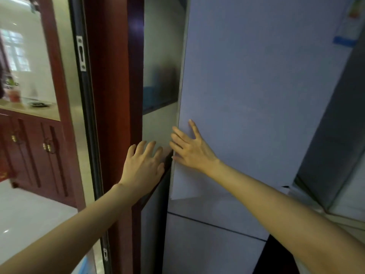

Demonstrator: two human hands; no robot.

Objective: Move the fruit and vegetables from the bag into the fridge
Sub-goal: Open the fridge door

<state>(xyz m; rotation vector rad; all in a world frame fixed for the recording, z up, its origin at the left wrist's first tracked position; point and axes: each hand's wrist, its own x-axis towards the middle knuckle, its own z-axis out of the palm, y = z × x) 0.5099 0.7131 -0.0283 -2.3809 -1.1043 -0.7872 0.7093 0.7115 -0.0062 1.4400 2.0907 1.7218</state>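
Fridge (pixel 266 95): tall pale grey-blue unit filling the right of the frame, upper door closed or very nearly so, a seam to a lower door below. Step in hand, as judged: opening the upper door; no produce has yet gone in. The bag and the fruit and vegetables are not in view.

Right hand (pixel 192 149): fingers spread and straight, lying flat on the door's left edge, tips reaching around its side. Left hand (pixel 143 165): fingers loosely spread, holding nothing, resting at the gap between the fridge and the dark red door frame (pixel 112 115) just beside it. The hands are close together but not touching.

Next move likely calls for a purchase on the door's edge and a pull toward the viewer.

Door surface smooth, handle not seen. Far left: wooden cabinet (pixel 33 149) with brass pulls, glossy white floor (pixel 29 218).
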